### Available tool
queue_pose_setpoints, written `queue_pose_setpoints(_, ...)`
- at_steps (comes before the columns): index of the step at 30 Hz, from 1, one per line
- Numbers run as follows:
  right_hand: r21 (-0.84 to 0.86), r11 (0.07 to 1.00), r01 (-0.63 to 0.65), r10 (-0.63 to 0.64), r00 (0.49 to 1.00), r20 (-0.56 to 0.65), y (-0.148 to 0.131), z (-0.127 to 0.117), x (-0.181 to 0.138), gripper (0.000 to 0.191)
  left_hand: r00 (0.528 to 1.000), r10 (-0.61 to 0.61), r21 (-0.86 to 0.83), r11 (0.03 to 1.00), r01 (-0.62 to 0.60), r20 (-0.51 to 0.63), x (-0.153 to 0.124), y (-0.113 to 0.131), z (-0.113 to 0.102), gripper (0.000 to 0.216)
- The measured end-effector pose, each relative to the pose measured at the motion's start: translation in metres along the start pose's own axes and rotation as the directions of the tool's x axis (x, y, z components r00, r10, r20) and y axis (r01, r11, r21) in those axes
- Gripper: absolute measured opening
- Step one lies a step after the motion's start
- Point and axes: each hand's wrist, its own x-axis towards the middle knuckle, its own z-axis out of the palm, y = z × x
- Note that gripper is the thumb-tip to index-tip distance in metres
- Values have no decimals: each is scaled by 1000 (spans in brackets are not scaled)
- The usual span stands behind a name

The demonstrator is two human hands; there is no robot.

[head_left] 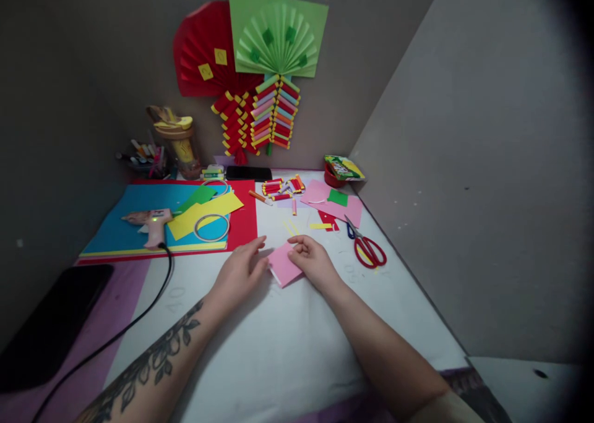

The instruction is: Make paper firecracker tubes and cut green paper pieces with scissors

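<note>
A small piece of pink paper point(284, 267) is tilted above the white table cover, with a pale strip along its lower left edge. My right hand point(312, 261) pinches its right side between thumb and fingers. At its left edge is my left hand point(244, 264), fingers apart, the thumb tip near or touching the paper. Just beyond my hands lie thin yellow strips point(291, 227) and several small rolled paper tubes point(281, 188) in red, yellow and other colours. Red-handled scissors point(369, 248) rest to the right.
A pink glue gun point(159, 224) with a black cord lies on blue sheets point(134, 197) at left, beside tape rolls point(212, 227) and yellow paper point(188, 221). Pink sheets point(352, 211) lie at right. Paper fan decorations point(281, 39) hang on the wall. A black device point(51, 324) sits front left.
</note>
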Motion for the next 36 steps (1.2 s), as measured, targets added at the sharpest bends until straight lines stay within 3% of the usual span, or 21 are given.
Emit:
queue_pose_setpoints(3,210,978,6,4,999,-47,0,6,-1,45,979,-194,-307,929,205,65,-1,5,8,59)
queue_pose_setpoints(6,236,971,-35,19,997,69,-2,10,-4,45,966,-255,-323,912,253,38,-2,6,10,46)
queue_pose_setpoints(8,181,983,-16,-7,992,127,-3,12,-7,40,978,-209,-248,948,201,-8,-3,6,6,42)
queue_pose_setpoints(13,-44,994,99,-91,985,143,-1,12,-10,26,999,18,-129,992,-14,34,-6,7,2,40)
queue_pose_setpoints(16,-172,980,98,-92,995,43,5,10,-5,17,994,-73,-143,988,61,-78,-5,4,5,41)
queue_pose_setpoints(19,-227,972,54,-82,990,-115,11,6,2,21,971,-176,-151,977,152,-163,-2,-1,6,43)
queue_pose_setpoints(21,-311,950,39,-95,982,-166,13,3,7,22,972,-148,-91,987,133,-181,0,-2,4,37)
queue_pose_setpoints(23,-425,904,46,-128,978,-166,15,2,11,19,992,-24,46,999,30,-127,0,-1,2,30)
queue_pose_setpoints(26,-577,813,79,-181,976,-122,13,4,12,19,983,161,273,945,-179,85,-2,3,2,25)
queue_pose_setpoints(30,-762,627,161,-323,944,-66,7,5,7,17,957,184,402,877,-263,225,-5,5,3,32)
queue_pose_setpoints(33,-790,503,349,-435,893,118,3,10,2,22,950,182,423,862,-278,252,-6,3,3,34)
queue_pose_setpoints(36,-754,438,489,-446,847,290,6,19,-2,34,952,182,370,890,-266,246,-8,6,3,33)
